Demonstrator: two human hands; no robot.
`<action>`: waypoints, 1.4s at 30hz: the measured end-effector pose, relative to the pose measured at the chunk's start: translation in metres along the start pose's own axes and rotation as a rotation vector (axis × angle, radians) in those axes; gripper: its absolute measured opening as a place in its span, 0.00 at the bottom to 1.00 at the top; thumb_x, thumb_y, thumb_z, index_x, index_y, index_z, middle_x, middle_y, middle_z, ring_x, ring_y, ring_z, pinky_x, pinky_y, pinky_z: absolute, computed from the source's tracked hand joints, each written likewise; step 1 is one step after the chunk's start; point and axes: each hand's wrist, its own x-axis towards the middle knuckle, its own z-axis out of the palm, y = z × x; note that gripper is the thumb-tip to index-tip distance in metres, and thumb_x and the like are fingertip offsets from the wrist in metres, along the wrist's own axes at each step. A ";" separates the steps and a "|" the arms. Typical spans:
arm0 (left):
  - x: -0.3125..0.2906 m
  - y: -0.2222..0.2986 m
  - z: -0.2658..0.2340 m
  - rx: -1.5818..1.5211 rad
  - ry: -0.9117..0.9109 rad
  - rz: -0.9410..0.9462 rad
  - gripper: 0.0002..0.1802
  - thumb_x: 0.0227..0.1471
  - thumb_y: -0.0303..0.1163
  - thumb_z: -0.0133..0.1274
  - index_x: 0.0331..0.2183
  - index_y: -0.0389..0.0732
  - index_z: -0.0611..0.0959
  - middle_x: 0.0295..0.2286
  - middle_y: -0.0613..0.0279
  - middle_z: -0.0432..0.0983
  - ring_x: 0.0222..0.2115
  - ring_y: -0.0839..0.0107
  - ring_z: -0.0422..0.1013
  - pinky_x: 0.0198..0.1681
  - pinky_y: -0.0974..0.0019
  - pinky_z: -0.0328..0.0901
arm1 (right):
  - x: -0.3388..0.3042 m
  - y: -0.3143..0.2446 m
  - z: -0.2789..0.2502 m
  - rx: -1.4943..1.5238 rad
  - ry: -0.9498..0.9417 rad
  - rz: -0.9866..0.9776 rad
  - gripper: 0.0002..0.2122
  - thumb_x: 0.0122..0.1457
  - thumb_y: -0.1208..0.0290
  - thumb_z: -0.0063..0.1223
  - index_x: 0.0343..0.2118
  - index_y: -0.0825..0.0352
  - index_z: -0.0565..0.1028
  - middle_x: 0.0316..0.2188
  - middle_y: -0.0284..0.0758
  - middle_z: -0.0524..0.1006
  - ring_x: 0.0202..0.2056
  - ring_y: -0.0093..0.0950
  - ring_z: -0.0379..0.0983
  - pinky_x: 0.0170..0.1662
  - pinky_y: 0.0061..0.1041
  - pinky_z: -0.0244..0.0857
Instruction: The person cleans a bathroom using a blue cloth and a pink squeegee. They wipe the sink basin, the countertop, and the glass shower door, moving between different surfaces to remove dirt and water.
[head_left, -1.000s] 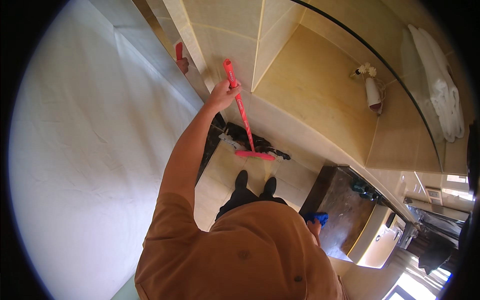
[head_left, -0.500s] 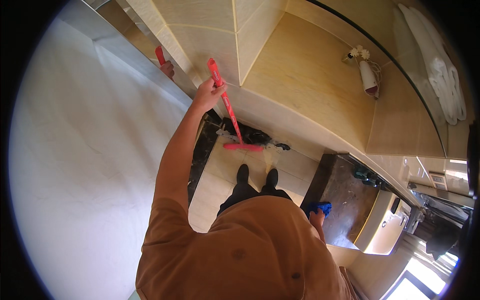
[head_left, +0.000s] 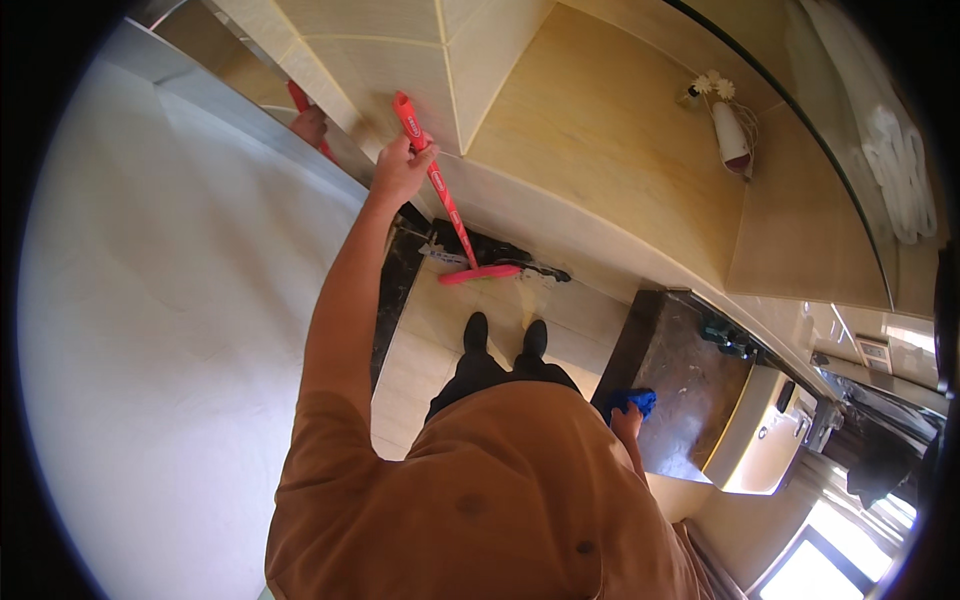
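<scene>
My left hand (head_left: pixel 402 172) is closed round the upper part of a red broom handle (head_left: pixel 444 193). Down on the tiles, the broom's long pink head (head_left: pixel 480 274) lies in front of my dark shoes, beside a glossy black patch at the foot of the wall; I cannot make out what that patch is. Low at the right, my right hand (head_left: pixel 628 420) grips a crumpled blue cloth (head_left: pixel 634 402) against the edge of the dark stone counter (head_left: pixel 690 400). Part of that hand is hidden behind the cloth.
A white basin (head_left: pixel 762 430) with a tap stands on the counter. Ahead is a beige stone ledge (head_left: pixel 590 130), with a white hair dryer (head_left: pixel 731 140) and white flowers (head_left: pixel 713 84). White towels (head_left: pixel 895 160) are at the upper right. A pale wall panel (head_left: pixel 170 330) fills the left.
The view has shifted slightly. The broom head has tilted, its right end now higher, and sits a little nearer the wall. Both hands keep their hold.
</scene>
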 end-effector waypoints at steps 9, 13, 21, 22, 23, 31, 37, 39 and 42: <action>-0.014 0.033 0.002 -0.182 -0.036 -0.117 0.12 0.60 0.35 0.62 0.39 0.36 0.81 0.26 0.66 0.77 0.26 0.80 0.71 0.32 0.71 0.68 | -0.002 -0.009 -0.004 0.010 -0.054 -0.001 0.30 0.51 0.62 0.52 0.56 0.77 0.71 0.55 0.61 0.71 0.60 0.55 0.63 0.66 0.44 0.57; -0.031 0.049 0.010 -0.303 -0.036 -0.211 0.10 0.60 0.33 0.61 0.38 0.37 0.80 0.28 0.68 0.76 0.27 0.82 0.70 0.30 0.73 0.67 | -0.008 -0.010 -0.003 0.062 -0.025 0.031 0.31 0.51 0.63 0.52 0.57 0.77 0.70 0.57 0.63 0.68 0.60 0.57 0.62 0.66 0.45 0.57; -0.056 0.035 0.034 -0.453 -0.066 -0.430 0.10 0.60 0.33 0.60 0.37 0.36 0.83 0.27 0.69 0.76 0.27 0.81 0.73 0.29 0.72 0.73 | -0.015 -0.017 0.004 0.078 0.038 0.049 0.31 0.52 0.63 0.53 0.58 0.76 0.69 0.57 0.62 0.67 0.61 0.56 0.61 0.66 0.45 0.56; -0.059 0.029 0.039 -0.466 -0.078 -0.464 0.09 0.60 0.33 0.60 0.37 0.37 0.83 0.28 0.70 0.75 0.28 0.80 0.74 0.31 0.71 0.75 | -0.016 -0.016 0.006 0.081 0.063 0.045 0.31 0.52 0.62 0.53 0.57 0.76 0.70 0.56 0.61 0.69 0.61 0.55 0.61 0.67 0.45 0.56; -0.064 0.023 0.049 -0.525 -0.064 -0.497 0.08 0.60 0.33 0.60 0.37 0.38 0.83 0.28 0.70 0.75 0.28 0.79 0.74 0.31 0.69 0.76 | -0.017 -0.014 0.006 0.082 0.066 0.041 0.31 0.52 0.63 0.53 0.58 0.76 0.69 0.57 0.62 0.68 0.61 0.56 0.61 0.67 0.45 0.56; -0.110 -0.028 0.137 -0.561 0.174 -0.590 0.07 0.58 0.31 0.60 0.34 0.38 0.80 0.25 0.69 0.74 0.23 0.80 0.70 0.24 0.70 0.71 | -0.023 -0.014 0.000 0.105 0.054 0.001 0.31 0.52 0.62 0.54 0.59 0.74 0.69 0.58 0.59 0.68 0.62 0.55 0.61 0.67 0.44 0.56; -0.102 -0.055 0.131 -0.457 0.186 -0.574 0.08 0.57 0.29 0.61 0.37 0.38 0.79 0.28 0.66 0.75 0.24 0.78 0.72 0.23 0.70 0.74 | -0.027 -0.017 0.008 0.091 0.062 0.016 0.31 0.52 0.61 0.55 0.58 0.74 0.70 0.58 0.59 0.68 0.62 0.55 0.61 0.66 0.44 0.56; -0.096 -0.067 0.116 -0.387 0.208 -0.549 0.08 0.57 0.29 0.61 0.36 0.37 0.79 0.28 0.65 0.76 0.23 0.77 0.72 0.22 0.70 0.74 | -0.030 -0.025 0.010 0.108 0.058 0.037 0.31 0.52 0.62 0.55 0.58 0.75 0.69 0.59 0.61 0.66 0.62 0.56 0.60 0.67 0.45 0.56; -0.088 -0.074 0.094 -0.388 0.244 -0.565 0.09 0.57 0.29 0.61 0.36 0.36 0.79 0.28 0.63 0.77 0.23 0.76 0.73 0.22 0.69 0.75 | -0.036 -0.031 0.016 0.109 0.047 0.048 0.31 0.52 0.64 0.55 0.59 0.76 0.69 0.60 0.63 0.63 0.64 0.58 0.57 0.68 0.45 0.54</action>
